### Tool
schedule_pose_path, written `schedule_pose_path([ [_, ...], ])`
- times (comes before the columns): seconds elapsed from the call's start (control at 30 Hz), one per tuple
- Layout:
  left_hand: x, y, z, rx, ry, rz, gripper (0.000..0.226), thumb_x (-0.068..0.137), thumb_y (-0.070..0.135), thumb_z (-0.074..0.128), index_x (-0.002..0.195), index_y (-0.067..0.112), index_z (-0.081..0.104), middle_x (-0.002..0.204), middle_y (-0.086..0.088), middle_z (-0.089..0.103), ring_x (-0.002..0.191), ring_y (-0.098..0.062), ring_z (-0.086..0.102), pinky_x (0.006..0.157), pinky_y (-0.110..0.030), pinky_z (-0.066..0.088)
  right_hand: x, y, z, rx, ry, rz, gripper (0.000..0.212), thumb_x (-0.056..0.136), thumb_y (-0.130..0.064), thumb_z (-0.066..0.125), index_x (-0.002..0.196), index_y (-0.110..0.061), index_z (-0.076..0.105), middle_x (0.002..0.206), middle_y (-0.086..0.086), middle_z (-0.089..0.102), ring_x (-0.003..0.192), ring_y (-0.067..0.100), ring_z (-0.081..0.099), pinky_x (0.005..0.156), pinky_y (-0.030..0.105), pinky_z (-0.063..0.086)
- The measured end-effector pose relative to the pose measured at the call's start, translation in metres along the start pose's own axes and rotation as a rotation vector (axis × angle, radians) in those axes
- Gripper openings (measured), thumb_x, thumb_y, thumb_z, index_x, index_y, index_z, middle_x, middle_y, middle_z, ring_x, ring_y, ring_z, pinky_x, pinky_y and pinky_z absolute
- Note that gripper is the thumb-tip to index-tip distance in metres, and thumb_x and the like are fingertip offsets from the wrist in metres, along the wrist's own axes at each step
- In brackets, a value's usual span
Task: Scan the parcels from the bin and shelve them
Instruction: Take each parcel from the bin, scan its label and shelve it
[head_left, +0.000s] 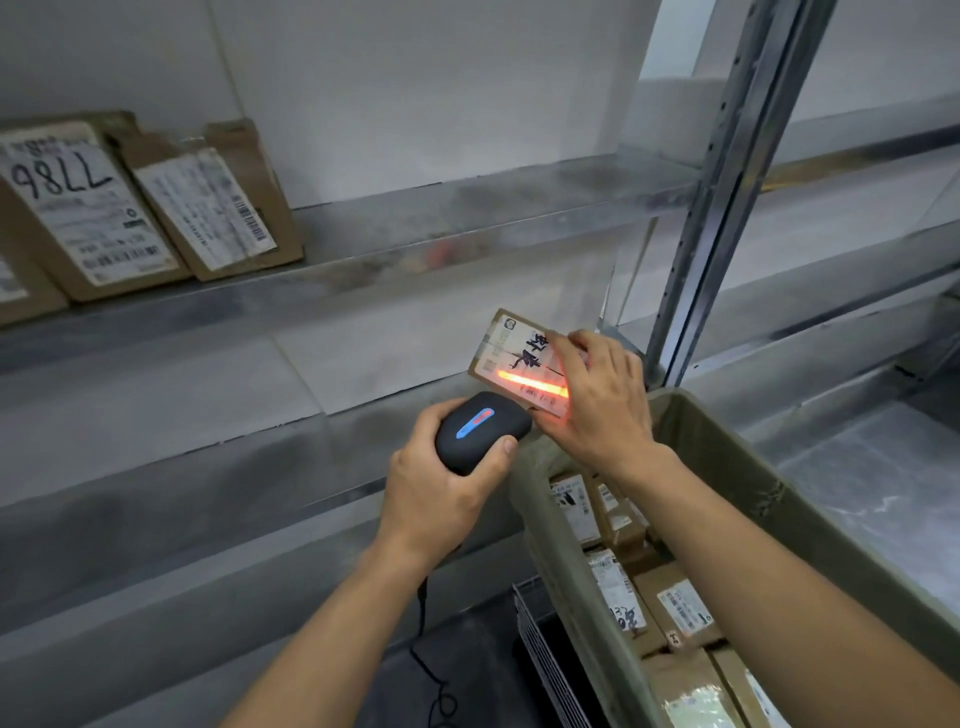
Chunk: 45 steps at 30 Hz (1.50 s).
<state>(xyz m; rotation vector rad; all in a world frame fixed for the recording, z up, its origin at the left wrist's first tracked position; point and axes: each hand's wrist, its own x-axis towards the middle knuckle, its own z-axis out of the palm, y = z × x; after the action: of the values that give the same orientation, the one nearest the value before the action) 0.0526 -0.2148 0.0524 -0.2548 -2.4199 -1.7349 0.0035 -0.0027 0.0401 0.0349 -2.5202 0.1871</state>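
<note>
shelving: dull grey sheet-metal shelves (415, 249) with a smudged, faintly reflective finish; perforated galvanised steel upright (727, 176)
scanner: rounded black handheld scanner (480, 428), matt smooth plastic
held parcel: small brown cardboard parcel (511, 353) faced with a white paper label
bin: olive-drab bin (550, 525), coarse matt cloth walls
shelved boxes: brown corrugated cardboard boxes (156, 208), matt, with paper labels

Grey metal shelving (415, 270), steel upright (727, 192), white wall (389, 78)
</note>
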Motion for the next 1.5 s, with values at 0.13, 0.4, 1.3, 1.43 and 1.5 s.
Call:
schedule_pose_path([
  [0.13, -0.010, 0.004, -0.009, 0.048, -0.025, 0.026, 0.055, 0.075, 0.046, 0.085, 0.123, 0.033, 0.062, 0.101, 0.020, 0.073, 0.093, 0.003, 0.069, 0.076, -0.014, 0.054, 0.000, -0.005, -0.004, 0.007, 0.007, -0.002, 0.092, 0.070, -0.049, 0.085, 0.145, -0.014, 0.047, 0.135, 0.016, 0.052, 0.121, 0.034, 0.049, 0.103, 0.044, 0.036],
  [0.4, -0.017, 0.003, -0.028, 0.101, -0.026, 0.058, 0.058, 0.074, 0.047, 0.085, 0.124, 0.034, 0.061, 0.101, 0.019, 0.074, 0.091, 0.001, 0.070, 0.077, -0.017, 0.056, -0.003, -0.016, -0.006, 0.020, 0.002, -0.017, 0.094, 0.070, -0.053, 0.083, 0.147, -0.016, 0.044, 0.134, 0.014, 0.050, 0.122, 0.030, 0.047, 0.101, 0.043, 0.035],
  [1.3, -0.005, -0.006, -0.175, 0.028, 0.356, 0.092, 0.052, 0.071, 0.052, 0.084, 0.116, 0.041, 0.061, 0.098, 0.033, 0.069, 0.093, 0.007, 0.067, 0.071, -0.005, 0.047, 0.100, -0.160, -0.051, 0.585, 0.362, 0.135, 0.096, 0.072, -0.066, 0.078, 0.146, -0.015, 0.044, 0.133, 0.010, 0.046, 0.121, 0.024, 0.041, 0.105, 0.039, 0.037],
  [1.43, -0.005, -0.012, -0.188, 0.013, 0.389, 0.087, 0.051, 0.067, 0.054, 0.079, 0.114, 0.042, 0.062, 0.098, 0.036, 0.068, 0.092, 0.006, 0.067, 0.071, -0.007, 0.049, 0.141, -0.183, -0.045, 0.681, 0.348, 0.228, 0.100, 0.070, -0.064, 0.081, 0.146, -0.013, 0.041, 0.133, 0.012, 0.045, 0.122, 0.027, 0.038, 0.103, 0.039, 0.035],
  [1.5, -0.008, -0.017, -0.193, 0.009, 0.409, 0.076, 0.049, 0.069, 0.053, 0.083, 0.112, 0.043, 0.062, 0.098, 0.035, 0.068, 0.090, 0.004, 0.068, 0.070, -0.013, 0.052, 0.158, -0.194, -0.041, 0.725, 0.346, 0.261, 0.101, 0.069, -0.064, 0.081, 0.145, -0.014, 0.038, 0.133, 0.011, 0.045, 0.123, 0.026, 0.035, 0.103, 0.040, 0.036],
])
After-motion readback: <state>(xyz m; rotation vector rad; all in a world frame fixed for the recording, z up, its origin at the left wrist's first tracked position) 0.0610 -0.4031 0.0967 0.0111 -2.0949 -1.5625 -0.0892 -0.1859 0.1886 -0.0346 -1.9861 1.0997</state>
